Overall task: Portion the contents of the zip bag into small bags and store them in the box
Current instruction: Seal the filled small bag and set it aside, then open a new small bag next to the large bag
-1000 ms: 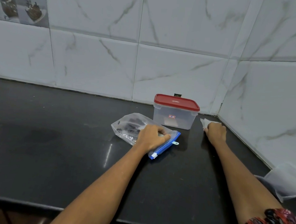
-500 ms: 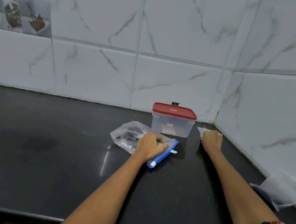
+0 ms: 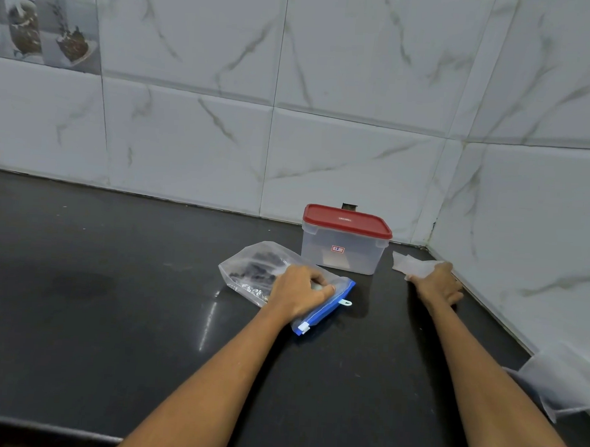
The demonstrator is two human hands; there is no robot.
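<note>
Dark contents of zip bag point(image 3: 250, 270) blurred, unidentifiable. Left hand point(image 3: 298, 292) grips bag near blue zip; right hand point(image 3: 437, 285) curls on small bags point(image 3: 408, 263), centre right, beside box point(image 3: 343, 249).

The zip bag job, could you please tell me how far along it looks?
Nothing looks portioned yet: the zip bag lies full on the counter, and the box has its red lid on. The left hand grips the bag; the right hand holds small bags. Filling and storing remain.
</note>
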